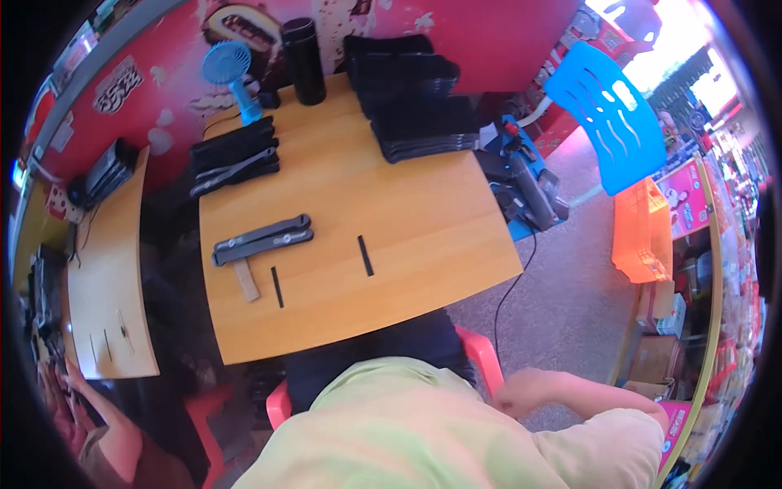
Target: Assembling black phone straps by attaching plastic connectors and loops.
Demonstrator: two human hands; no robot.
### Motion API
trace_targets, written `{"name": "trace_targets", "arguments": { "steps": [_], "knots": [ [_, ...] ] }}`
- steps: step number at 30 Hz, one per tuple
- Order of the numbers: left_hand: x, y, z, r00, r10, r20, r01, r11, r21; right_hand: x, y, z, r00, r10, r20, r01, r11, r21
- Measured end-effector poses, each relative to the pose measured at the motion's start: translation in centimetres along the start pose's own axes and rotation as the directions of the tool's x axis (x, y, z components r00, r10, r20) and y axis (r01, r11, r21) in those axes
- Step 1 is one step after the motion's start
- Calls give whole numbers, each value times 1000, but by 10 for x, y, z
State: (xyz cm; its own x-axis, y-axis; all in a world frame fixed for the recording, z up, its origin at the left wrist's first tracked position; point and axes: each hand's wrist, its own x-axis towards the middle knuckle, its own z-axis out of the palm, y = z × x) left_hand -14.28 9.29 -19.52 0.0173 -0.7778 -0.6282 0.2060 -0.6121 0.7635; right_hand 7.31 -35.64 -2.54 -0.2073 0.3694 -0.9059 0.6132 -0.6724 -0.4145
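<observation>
My right hand point(519, 392) is beside the red armrest point(482, 357) of the chair, low and away from the table. Its fingers look curled in, and anything inside them is hidden. My left hand is out of sight. On the wooden table point(326, 183) in front lie two folded dark grey straps point(265, 237) with pale marks, one against the other. A short brown strip point(246, 280) touches their near side. Two narrow black strips point(366, 255) lie apart near the table's front edge.
Black folded items are stacked at the table's back right point(423, 126) and left point(235, 155). A blue fan point(228, 65) and black bottle point(304, 62) stand behind. Right are a blue chair point(611, 118) and orange crate point(643, 232). Another person's arm point(106, 416) reaches a second table point(110, 285).
</observation>
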Motion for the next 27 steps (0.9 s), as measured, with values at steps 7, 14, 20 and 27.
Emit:
{"name": "trace_targets", "arguments": {
  "steps": [7, 14, 20, 27],
  "knots": [
    [12, 9, 106, 998, 1, -62, -19, 954, -298, -5, -5, -10, 972, -143, -189, 149, 989, 16],
    [10, 18, 164, 993, -15, -117, -44, 875, -482, 8, 8, -10, 912, -363, -190, 400, 889, 223],
    [11, 27, 180, 992, -15, -123, -58, 820, -570, -1, 0, -25, 919, -363, -152, 391, 889, 238],
    [14, 34, 184, 993, -2, -116, -73, 765, -640, 9, 9, -32, 971, -213, 109, 194, 967, 164]
  ]
}}
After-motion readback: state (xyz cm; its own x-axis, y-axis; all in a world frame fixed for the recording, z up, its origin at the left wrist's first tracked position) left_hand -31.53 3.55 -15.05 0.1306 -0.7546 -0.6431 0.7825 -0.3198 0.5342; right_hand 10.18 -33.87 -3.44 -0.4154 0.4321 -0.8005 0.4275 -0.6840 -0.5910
